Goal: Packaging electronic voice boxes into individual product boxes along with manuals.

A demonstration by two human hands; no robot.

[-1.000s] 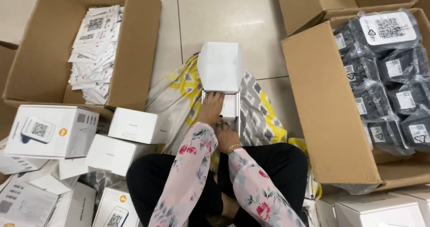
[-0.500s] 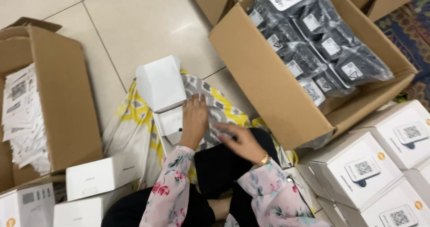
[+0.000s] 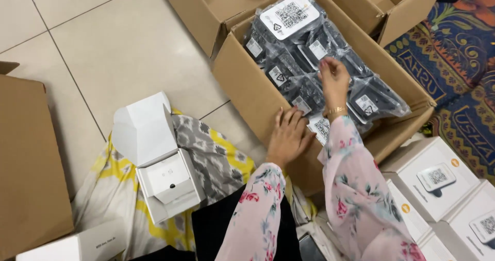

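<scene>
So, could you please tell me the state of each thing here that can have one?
Small white box: open, lid flipped up, white insert inside.
Large cardboard box: open, flaps out, packed with black bagged items.
Left hand: open, flat on the box's near wall.
Right hand: reaching in, fingers on a bagged item; grip unclear.
White boxes at right: closed.
Left cardboard box: inside hidden.
</scene>
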